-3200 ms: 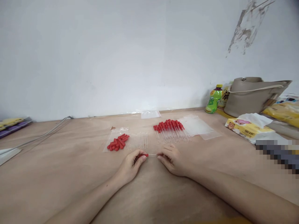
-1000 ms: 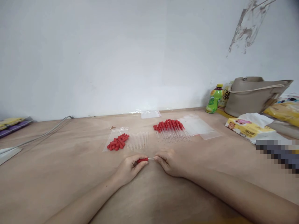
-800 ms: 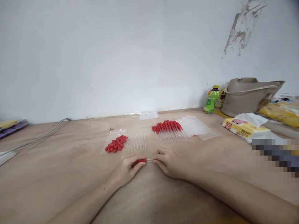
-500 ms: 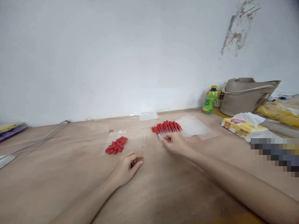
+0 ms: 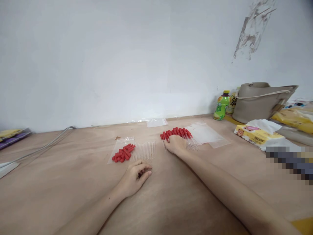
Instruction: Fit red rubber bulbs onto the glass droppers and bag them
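My right hand (image 5: pixel 176 144) is over the left part of a row of droppers, glass tubes with red rubber bulbs (image 5: pixel 182 131). Its fingers are closed at a dropper there; the hand itself hides most of that dropper. Nearer to me, my left hand (image 5: pixel 137 175) rests on the table with fingers loosely bent and the thumb apart, holding nothing. Just beyond it, several bare glass tubes (image 5: pixel 144 150) lie side by side. To their left, loose red rubber bulbs (image 5: pixel 123 154) are heaped on a clear plastic bag (image 5: pixel 112 152).
Clear plastic bags (image 5: pixel 204 133) lie right of the droppers, another bag (image 5: pixel 156 122) by the wall. A green bottle (image 5: pixel 221 106), a grey-beige handbag (image 5: pixel 255 104) and a yellow tissue pack (image 5: pixel 258 135) stand at right. A grey cable (image 5: pixel 52 141) runs along the left.
My right hand has moved forward and slightly left, over the bulbs of the dropper row, with a dropper that it held by the tube. My left hand has stayed resting on the table.
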`<control>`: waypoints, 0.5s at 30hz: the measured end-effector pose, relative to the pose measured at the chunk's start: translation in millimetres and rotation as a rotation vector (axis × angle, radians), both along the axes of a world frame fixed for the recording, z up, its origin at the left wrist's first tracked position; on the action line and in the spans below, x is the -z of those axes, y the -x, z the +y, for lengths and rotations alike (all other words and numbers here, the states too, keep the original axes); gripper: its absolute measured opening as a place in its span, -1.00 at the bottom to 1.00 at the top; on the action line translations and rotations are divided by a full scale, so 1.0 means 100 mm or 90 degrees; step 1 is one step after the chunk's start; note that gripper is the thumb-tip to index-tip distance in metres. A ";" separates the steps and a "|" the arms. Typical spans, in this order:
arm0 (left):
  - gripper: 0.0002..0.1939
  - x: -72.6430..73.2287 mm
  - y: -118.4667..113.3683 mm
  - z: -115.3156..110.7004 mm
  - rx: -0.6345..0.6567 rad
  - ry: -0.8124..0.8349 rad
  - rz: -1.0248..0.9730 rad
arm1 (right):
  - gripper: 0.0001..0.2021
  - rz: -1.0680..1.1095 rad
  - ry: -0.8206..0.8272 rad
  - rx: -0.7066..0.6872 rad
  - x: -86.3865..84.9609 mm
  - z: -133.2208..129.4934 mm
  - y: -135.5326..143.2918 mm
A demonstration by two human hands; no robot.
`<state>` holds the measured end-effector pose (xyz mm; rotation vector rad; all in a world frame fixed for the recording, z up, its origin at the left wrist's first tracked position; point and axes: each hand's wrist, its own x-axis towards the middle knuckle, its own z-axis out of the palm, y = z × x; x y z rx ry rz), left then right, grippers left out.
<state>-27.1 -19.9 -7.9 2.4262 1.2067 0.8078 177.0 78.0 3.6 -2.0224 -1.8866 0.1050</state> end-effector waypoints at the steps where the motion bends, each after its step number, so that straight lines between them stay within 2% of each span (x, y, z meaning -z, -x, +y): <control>1: -0.83 0.00 0.00 0.00 -0.001 0.000 -0.001 | -0.66 -0.004 0.002 -0.002 0.00 -0.01 -0.01; 6: -0.84 0.00 0.00 0.00 0.007 -0.002 0.000 | -0.65 -0.013 -0.012 -0.030 -0.06 -0.12 0.04; 15: -0.86 0.00 0.00 0.00 0.011 -0.013 -0.005 | -0.69 -0.019 0.009 -0.091 -0.06 -0.16 0.45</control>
